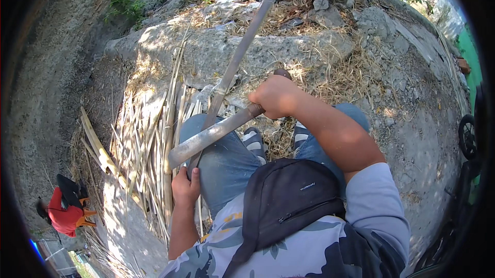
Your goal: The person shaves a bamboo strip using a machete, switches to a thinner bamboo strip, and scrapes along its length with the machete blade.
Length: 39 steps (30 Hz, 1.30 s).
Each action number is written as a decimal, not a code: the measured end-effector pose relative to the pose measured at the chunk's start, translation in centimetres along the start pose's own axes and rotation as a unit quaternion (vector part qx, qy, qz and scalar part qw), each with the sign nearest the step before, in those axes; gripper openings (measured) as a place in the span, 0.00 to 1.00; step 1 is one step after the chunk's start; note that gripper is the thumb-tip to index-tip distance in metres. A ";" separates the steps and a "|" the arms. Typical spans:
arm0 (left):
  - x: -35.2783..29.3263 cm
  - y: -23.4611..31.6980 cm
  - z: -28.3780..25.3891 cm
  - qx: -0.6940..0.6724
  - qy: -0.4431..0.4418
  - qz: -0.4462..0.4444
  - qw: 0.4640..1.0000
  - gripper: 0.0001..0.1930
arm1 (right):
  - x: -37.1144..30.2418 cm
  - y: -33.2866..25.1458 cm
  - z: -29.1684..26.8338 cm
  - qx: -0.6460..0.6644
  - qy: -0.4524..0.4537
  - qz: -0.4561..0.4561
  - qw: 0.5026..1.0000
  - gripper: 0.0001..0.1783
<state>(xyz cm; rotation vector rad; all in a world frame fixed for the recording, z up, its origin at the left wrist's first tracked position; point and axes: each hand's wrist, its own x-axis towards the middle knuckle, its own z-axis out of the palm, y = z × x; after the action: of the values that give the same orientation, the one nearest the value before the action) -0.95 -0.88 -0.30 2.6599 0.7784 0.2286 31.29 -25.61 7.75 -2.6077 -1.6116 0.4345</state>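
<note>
My right hand [276,96] is closed round the dark handle of a machete [211,136], whose broad blade slants down to the left. The blade crosses over a long, flat, grey-brown strip [234,61], which looks like split bamboo. My left hand [186,187] grips the lower end of this strip beside my left knee, just below the blade's tip. From there the strip runs up and away past my knees to the far stones. Whether the blade touches the strip I cannot tell.
Many pale split strips [154,159] lie on the ground to my left, with thicker pieces [105,157] beyond. A rough stone ledge [289,51] with dry shavings is ahead. At lower left a person in red [61,211] sits. A black bag [289,195] rests across my lap.
</note>
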 end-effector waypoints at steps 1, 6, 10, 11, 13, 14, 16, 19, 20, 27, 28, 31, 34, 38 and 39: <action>0.0 -0.2 0.1 -0.006 -0.013 -0.007 1.000 0.31 | 0.1 -0.3 -0.2 -0.013 -0.014 -0.010 1.000 0.12; 0.0 0.0 0.5 -0.086 -0.018 -0.018 0.996 0.31 | -1.2 5.4 0.1 0.077 0.119 0.103 0.984 0.13; 0.2 0.3 0.2 -0.044 -0.009 -0.022 0.999 0.32 | -1.9 8.8 0.2 0.214 0.178 0.228 0.933 0.14; 0.2 0.4 0.0 -0.044 -0.009 -0.022 0.999 0.32 | -2.0 9.2 0.1 0.222 0.171 0.234 0.931 0.15; 0.3 0.7 -0.2 -0.031 -0.028 -0.037 0.998 0.32 | -1.8 9.0 0.6 0.216 0.171 0.231 0.933 0.14; 0.2 0.7 -0.3 -0.031 -0.027 -0.038 0.998 0.32 | -1.4 8.5 0.7 0.210 0.169 0.226 0.936 0.14; 0.2 0.8 -0.3 -0.020 -0.024 -0.040 0.999 0.32 | -1.3 6.9 0.6 0.199 0.159 0.196 0.947 0.14; 0.1 0.6 -0.3 -0.033 -0.033 -0.052 0.998 0.31 | -0.8 3.5 0.4 0.141 0.110 0.123 0.976 0.12; 0.2 0.7 -0.3 -0.032 -0.034 -0.050 0.998 0.31 | -0.7 2.7 0.4 0.092 0.072 0.082 0.990 0.12; 0.3 -0.2 0.3 -0.046 -0.007 -0.016 0.999 0.31 | -0.1 1.7 0.2 0.026 0.042 0.028 0.998 0.12; 0.3 -0.2 0.4 -0.051 -0.023 -0.025 0.998 0.32 | -0.3 2.7 0.1 0.025 0.041 0.029 0.998 0.12; 0.1 0.2 0.3 -0.075 -0.011 -0.028 0.997 0.32 | -0.8 6.2 0.5 0.081 0.078 0.133 0.985 0.13; 0.2 1.2 -0.4 -0.040 -0.015 -0.045 0.998 0.32 | -1.3 8.1 1.0 0.203 0.142 0.206 0.947 0.15; 0.1 1.5 -0.8 -0.007 -0.016 -0.048 0.999 0.31 | -1.3 7.8 0.9 0.221 0.128 0.224 0.940 0.16; 0.2 1.4 -0.7 -0.004 -0.016 -0.049 0.999 0.30 | -1.2 7.5 0.9 0.222 0.123 0.209 0.944 0.16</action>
<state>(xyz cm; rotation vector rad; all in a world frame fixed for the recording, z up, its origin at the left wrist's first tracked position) -0.32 -1.66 0.87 2.6034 0.8924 0.1631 37.07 -30.17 5.72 -2.5032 -0.7678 0.4081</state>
